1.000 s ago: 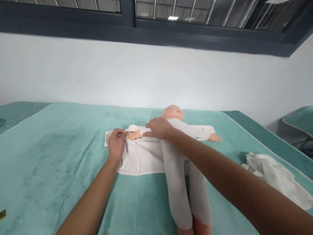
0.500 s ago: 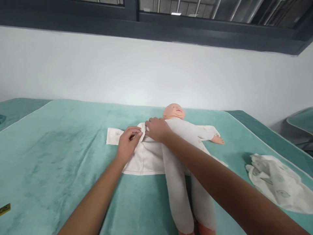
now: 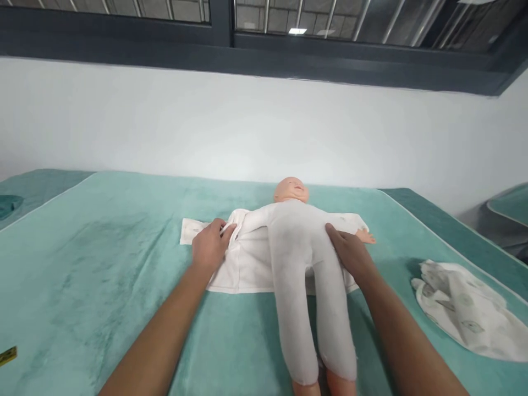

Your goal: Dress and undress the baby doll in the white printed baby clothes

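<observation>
**Doll point(image 3: 293, 236) laid on a white garment point(image 3: 254, 267)**

We list the contents from largest to smallest.

Wall point(image 3: 264, 129), white, one. Green cover point(image 3: 119, 308), plush, one, with darker borders at both sides. Window frame point(image 3: 264, 58), dark, one, with bars showing behind the glass.

Doll, one, lying face up on the green cover between our two hands: white cloth body, one head point(image 3: 291, 190) toward the wall, two legs toward us, two feet cut off by the lower edge of view. Its trunk lies against the right fingers; its outstretched arm on the left runs to a fold just beside the left fingers, where we cannot see the arm's end. One doll hand point(image 3: 365, 236) shows, on the right.

Garment, one, spread beneath the doll, with two sleeves: the left sleeve point(image 3: 192, 232) lies flat beyond the left hand; the right sleeve point(image 3: 352, 221) stretches to the visible doll hand.

Cloth point(image 3: 470, 313), crumpled, white with a pale print, one, at right, well apart from the doll.

Hands, two. Left hand point(image 3: 211, 247): fingers pinching the garment's fold. Right hand point(image 3: 352, 254): thumb on the doll's side, remaining fingers largely hidden, so we cannot tell how far they close.

Yellow tag point(image 3: 8, 356), dark-marked, one, at the left edge.
</observation>
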`<control>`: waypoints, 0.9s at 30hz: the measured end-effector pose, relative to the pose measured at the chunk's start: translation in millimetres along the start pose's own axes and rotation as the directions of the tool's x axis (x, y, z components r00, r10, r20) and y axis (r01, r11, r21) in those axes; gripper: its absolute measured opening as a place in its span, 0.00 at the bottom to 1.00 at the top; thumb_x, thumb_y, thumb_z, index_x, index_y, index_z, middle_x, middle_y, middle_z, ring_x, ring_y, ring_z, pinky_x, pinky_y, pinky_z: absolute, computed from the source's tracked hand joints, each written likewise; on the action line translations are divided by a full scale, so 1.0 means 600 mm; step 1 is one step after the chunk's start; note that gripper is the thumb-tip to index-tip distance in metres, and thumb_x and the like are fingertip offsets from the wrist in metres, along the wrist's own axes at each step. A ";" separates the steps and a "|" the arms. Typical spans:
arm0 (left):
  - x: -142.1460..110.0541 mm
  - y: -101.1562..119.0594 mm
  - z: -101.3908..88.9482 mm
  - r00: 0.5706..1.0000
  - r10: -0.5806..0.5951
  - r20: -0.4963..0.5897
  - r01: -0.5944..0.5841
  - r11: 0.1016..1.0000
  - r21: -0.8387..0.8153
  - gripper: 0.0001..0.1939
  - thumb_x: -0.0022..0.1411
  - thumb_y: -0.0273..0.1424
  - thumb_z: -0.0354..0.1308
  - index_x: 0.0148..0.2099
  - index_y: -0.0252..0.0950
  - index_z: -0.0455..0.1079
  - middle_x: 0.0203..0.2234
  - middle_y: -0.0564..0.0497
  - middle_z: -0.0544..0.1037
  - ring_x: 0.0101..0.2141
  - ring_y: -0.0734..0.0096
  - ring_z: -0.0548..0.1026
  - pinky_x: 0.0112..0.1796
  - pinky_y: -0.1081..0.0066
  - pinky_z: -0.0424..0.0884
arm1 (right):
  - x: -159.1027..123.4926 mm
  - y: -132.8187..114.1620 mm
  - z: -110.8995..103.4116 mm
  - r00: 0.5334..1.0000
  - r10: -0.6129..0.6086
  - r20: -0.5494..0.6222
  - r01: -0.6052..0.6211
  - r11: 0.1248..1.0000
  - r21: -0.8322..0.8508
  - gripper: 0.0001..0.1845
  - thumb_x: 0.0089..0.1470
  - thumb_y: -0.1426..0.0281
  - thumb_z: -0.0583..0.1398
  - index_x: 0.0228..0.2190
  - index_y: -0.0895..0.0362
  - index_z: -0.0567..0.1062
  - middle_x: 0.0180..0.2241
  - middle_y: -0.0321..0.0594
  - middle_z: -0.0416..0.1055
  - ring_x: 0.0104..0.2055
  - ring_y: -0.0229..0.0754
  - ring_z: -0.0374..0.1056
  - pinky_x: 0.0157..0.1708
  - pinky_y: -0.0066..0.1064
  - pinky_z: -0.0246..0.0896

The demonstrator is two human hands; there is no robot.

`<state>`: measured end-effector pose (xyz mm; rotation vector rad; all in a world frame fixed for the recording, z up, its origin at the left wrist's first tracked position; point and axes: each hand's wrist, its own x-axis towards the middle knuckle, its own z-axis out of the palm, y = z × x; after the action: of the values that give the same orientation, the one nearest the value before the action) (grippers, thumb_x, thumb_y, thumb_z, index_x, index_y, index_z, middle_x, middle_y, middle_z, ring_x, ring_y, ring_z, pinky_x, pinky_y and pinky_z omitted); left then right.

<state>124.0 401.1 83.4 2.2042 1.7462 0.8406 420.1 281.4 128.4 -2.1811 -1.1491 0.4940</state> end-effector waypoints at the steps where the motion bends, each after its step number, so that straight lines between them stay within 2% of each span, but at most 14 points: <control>1: -0.002 0.000 -0.001 1.000 0.005 -0.007 -0.005 1.000 0.026 0.18 0.66 0.47 0.47 0.37 0.39 0.68 0.29 0.48 0.77 0.34 0.59 0.74 0.28 0.69 0.55 | 0.001 -0.001 0.004 1.000 0.017 -0.008 -0.016 0.998 0.058 0.30 0.55 0.46 0.50 0.21 0.57 0.74 0.30 0.45 0.77 0.38 0.51 0.70 0.38 0.36 0.59; 3: -0.003 0.000 -0.002 0.999 0.004 -0.049 -0.001 0.999 0.046 0.18 0.66 0.46 0.46 0.35 0.39 0.67 0.28 0.47 0.77 0.33 0.59 0.74 0.29 0.68 0.56 | 0.003 -0.003 0.011 0.999 0.051 -0.019 -0.045 0.977 0.211 0.29 0.53 0.45 0.54 0.27 0.58 0.77 0.34 0.46 0.78 0.43 0.54 0.71 0.42 0.38 0.61; 6: 0.000 -0.003 0.003 0.994 -0.015 -0.112 0.011 0.999 -0.041 0.16 0.67 0.45 0.45 0.38 0.39 0.66 0.34 0.45 0.78 0.37 0.57 0.75 0.34 0.67 0.62 | 0.007 -0.004 0.022 0.992 0.111 0.064 -0.128 0.879 0.459 0.28 0.49 0.45 0.58 0.36 0.57 0.79 0.41 0.46 0.78 0.47 0.54 0.71 0.42 0.39 0.66; 9: 0.008 -0.005 0.013 0.996 0.003 -0.088 -0.019 0.982 -0.186 0.14 0.68 0.43 0.45 0.43 0.39 0.64 0.46 0.43 0.78 0.45 0.55 0.75 0.41 0.64 0.65 | 0.009 -0.012 0.028 0.970 0.151 0.193 -0.238 0.766 0.598 0.30 0.47 0.44 0.60 0.42 0.54 0.78 0.41 0.49 0.78 0.42 0.54 0.74 0.34 0.39 0.69; 11: 0.012 -0.004 0.018 0.997 0.032 -0.076 -0.048 0.975 -0.217 0.14 0.67 0.42 0.46 0.44 0.39 0.65 0.49 0.43 0.76 0.47 0.55 0.74 0.44 0.62 0.65 | 0.006 -0.023 0.030 0.954 0.137 0.268 -0.284 0.701 0.654 0.30 0.48 0.45 0.61 0.41 0.56 0.79 0.38 0.52 0.78 0.38 0.55 0.75 0.31 0.39 0.70; 14: 0.014 0.000 0.022 0.987 0.091 -0.132 -0.111 0.982 -0.155 0.14 0.67 0.41 0.47 0.42 0.38 0.67 0.43 0.42 0.77 0.46 0.54 0.72 0.46 0.60 0.65 | -0.003 -0.040 0.035 0.948 0.061 0.313 -0.280 0.628 0.726 0.26 0.47 0.50 0.63 0.39 0.57 0.79 0.37 0.52 0.77 0.38 0.54 0.75 0.32 0.38 0.71; 18: 0.010 0.007 0.020 0.977 0.094 -0.192 -0.117 0.986 -0.116 0.14 0.67 0.42 0.46 0.38 0.38 0.66 0.36 0.43 0.76 0.42 0.55 0.71 0.42 0.61 0.65 | -0.017 -0.051 0.055 0.959 -0.046 0.281 -0.195 0.613 0.766 0.25 0.46 0.56 0.66 0.44 0.53 0.75 0.43 0.44 0.76 0.41 0.51 0.74 0.36 0.39 0.72; 22: 0.007 0.017 0.010 0.988 -0.019 -0.154 -0.029 0.951 -0.308 0.13 0.66 0.42 0.47 0.35 0.39 0.62 0.29 0.51 0.72 0.33 0.64 0.70 0.37 0.67 0.64 | -0.025 -0.049 0.076 0.972 -0.088 0.220 -0.128 0.587 0.800 0.28 0.46 0.59 0.66 0.49 0.54 0.72 0.46 0.45 0.75 0.44 0.51 0.73 0.39 0.39 0.73; 24: 0.009 0.024 0.004 0.991 -0.073 -0.110 0.019 0.902 -0.431 0.12 0.65 0.42 0.48 0.33 0.39 0.59 0.25 0.55 0.68 0.28 0.69 0.67 0.33 0.70 0.62 | -0.026 -0.046 0.081 0.967 -0.115 0.227 -0.126 0.558 0.820 0.26 0.48 0.59 0.66 0.48 0.54 0.72 0.47 0.45 0.75 0.45 0.49 0.73 0.40 0.37 0.73; 27: 0.018 0.042 -0.001 0.990 -0.116 -0.078 0.050 0.816 -0.577 0.13 0.64 0.40 0.49 0.30 0.39 0.57 0.23 0.57 0.62 0.26 0.73 0.63 0.31 0.72 0.61 | -0.026 -0.041 0.084 0.961 -0.125 0.248 -0.151 0.514 0.844 0.24 0.48 0.61 0.65 0.47 0.54 0.72 0.48 0.43 0.74 0.45 0.47 0.73 0.42 0.34 0.72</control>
<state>145.9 404.4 99.7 1.6920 1.3662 1.2865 367.5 296.4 108.0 -1.2327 -0.7353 1.1376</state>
